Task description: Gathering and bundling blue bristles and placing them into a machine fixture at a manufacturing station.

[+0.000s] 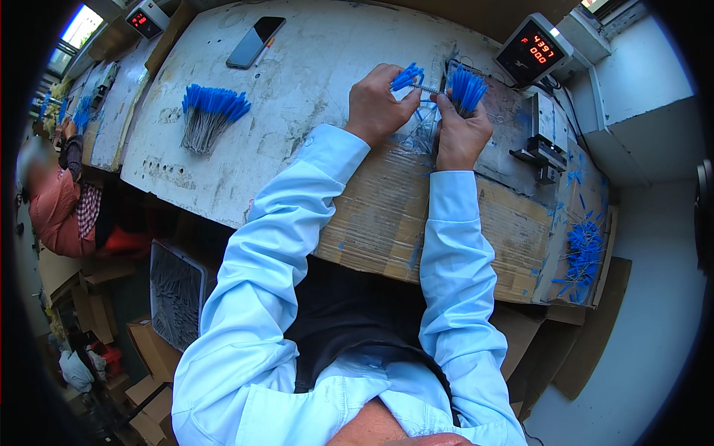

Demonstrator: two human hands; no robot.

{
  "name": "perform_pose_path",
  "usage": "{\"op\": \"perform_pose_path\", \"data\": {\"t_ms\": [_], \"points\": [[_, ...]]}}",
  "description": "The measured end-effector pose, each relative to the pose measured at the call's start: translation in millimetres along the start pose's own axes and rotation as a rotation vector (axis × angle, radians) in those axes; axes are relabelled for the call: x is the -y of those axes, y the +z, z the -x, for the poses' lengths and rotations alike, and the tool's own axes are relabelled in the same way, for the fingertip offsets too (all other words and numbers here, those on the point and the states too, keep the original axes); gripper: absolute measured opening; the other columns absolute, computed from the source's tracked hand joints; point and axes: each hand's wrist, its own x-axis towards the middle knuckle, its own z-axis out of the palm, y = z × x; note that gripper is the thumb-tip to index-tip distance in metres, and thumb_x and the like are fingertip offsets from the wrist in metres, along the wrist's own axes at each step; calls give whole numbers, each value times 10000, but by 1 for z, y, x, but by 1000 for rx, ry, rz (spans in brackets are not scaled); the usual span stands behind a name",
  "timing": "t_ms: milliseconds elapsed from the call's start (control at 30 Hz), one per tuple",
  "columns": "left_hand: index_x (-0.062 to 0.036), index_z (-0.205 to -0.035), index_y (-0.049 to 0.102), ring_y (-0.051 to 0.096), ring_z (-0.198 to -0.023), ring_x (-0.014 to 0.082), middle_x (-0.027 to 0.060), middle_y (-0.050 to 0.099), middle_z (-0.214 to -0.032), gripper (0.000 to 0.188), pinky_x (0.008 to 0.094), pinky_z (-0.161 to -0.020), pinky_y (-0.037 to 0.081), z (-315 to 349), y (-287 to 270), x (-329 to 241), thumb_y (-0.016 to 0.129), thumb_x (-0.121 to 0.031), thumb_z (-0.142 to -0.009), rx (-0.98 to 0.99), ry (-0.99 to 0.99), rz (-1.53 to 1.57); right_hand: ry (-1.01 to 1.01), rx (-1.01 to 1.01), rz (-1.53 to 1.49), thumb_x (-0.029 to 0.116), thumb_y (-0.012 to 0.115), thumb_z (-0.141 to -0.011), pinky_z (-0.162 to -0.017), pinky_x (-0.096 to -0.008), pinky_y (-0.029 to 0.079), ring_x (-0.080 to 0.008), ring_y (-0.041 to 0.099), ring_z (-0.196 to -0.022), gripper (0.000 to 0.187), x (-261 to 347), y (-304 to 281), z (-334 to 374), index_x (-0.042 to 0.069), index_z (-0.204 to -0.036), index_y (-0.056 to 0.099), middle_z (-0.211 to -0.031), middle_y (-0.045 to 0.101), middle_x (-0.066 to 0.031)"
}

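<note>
upper centre of frame: my left hand (pixel 377 102) pinches one blue-tipped brush (pixel 410 79); my right hand (pixel 460 132) grips a brush bundle (pixel 467 89) over the counter (pixel 297 82).

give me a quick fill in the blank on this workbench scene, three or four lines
1. The right hand grips a bunch of thin wires with ____ tips.
2. The left hand holds a smaller bunch of the ____ kind.
3. The dark phone lies ____ up on the bench.
4. The loose bundle on the bench lies to the person's ____.

Missing words: blue; same; screen; left
</note>
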Motion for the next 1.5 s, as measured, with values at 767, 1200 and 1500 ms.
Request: {"op": "perform_pose_path", "data": {"t_ms": [767,1200,1500], "points": [[-53,-952,709,710,-737,276,116,701,-912,284,356,-649,585,0,4,3,800,-223,-743,-34,40,-82,103,24,315,120,635,-947,-528,-326,493,-157,645,-543,156,20,-7,0,-27,-959,686,-765,738,-123],[-53,-947,701,709,-741,258,99,696,-888,258,327,-649,581,-9,-13,18,794,-214,-768,2,116,-149,73,239,815,206,695,-879,-583,-362,504,-229,669,-552,217,29,-53,-30,-1,-818,713,-588,659,-102],[-49,-1001,721,724,-801,257,106,716,-967,291,329,-695,595,-10,-17,32,808,-236,-796,122,113,-99,150,530,771,231,760,-842,-492,-323,390,-129,514,-480,224,35,-63,-29,22,-772,722,-553,571,-50]]}}
